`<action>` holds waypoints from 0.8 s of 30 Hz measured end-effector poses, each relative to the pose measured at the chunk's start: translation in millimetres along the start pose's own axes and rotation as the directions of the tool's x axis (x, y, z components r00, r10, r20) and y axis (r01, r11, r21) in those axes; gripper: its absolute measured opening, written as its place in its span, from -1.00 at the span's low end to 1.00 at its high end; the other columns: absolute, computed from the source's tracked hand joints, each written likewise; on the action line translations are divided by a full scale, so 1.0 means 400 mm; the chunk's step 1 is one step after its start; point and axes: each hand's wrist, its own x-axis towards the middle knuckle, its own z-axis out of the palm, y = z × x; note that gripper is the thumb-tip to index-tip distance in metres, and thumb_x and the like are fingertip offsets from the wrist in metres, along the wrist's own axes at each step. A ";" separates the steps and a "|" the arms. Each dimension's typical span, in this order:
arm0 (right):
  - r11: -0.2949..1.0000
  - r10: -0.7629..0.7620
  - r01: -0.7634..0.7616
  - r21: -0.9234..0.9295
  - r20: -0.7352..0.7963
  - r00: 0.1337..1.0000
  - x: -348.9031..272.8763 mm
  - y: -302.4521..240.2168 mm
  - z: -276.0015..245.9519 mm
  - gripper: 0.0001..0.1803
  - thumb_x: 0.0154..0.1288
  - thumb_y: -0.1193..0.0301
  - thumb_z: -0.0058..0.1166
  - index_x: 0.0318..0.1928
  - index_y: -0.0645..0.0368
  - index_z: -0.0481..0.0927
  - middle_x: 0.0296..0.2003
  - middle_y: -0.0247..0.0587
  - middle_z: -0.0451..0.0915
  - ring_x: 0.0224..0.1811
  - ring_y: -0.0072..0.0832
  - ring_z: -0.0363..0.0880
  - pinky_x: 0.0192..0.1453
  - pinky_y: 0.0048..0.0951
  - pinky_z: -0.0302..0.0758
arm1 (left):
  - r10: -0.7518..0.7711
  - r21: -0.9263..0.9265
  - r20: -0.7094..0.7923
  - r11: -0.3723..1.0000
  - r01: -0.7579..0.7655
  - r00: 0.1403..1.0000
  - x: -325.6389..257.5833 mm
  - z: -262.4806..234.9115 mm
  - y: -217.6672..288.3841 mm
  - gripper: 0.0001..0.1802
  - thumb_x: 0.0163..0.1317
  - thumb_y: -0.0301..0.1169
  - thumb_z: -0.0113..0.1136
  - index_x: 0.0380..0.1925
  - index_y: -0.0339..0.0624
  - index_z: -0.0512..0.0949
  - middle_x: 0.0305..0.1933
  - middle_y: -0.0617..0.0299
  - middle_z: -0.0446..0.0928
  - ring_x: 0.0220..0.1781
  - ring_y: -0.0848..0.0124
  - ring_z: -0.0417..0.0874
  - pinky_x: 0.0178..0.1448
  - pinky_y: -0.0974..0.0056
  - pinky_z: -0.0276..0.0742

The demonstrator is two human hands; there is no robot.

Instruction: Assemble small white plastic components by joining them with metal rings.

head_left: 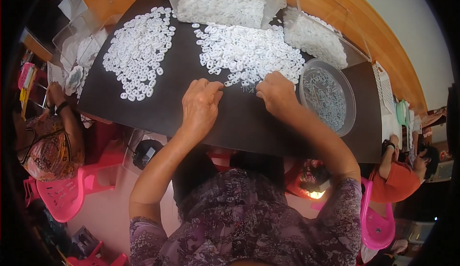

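Observation:
My left hand (201,104) rests knuckles-up on a dark board (158,108), fingers curled toward the near edge of a heap of small white plastic rings (249,52). My right hand (277,92) lies beside it with its fingers bent at the same heap's edge. A few tiny metal pieces (249,88) lie on the board between the two hands. What the fingertips pinch is hidden. A second spread of white rings (139,50) covers the board's left part.
A round clear bowl of small metal pieces (328,96) stands right of my right hand. Clear tubs of white rings (223,2) (316,33) sit at the far edge. One person sits at the left (48,136), another at the right (400,177), on pink chairs (72,189).

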 end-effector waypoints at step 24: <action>0.897 0.321 -0.311 0.313 0.022 0.947 -0.005 -0.097 -0.065 -0.91 0.11 0.53 0.11 -0.34 0.26 0.53 -0.46 -0.18 0.55 -0.44 -0.44 0.52 -0.32 -0.47 0.46 | 0.087 0.084 0.040 0.992 -0.090 0.995 0.021 0.014 0.002 -0.89 -0.03 -0.53 0.22 -0.55 -0.23 0.45 -0.51 0.19 0.45 -0.41 0.28 0.50 -0.34 0.22 0.40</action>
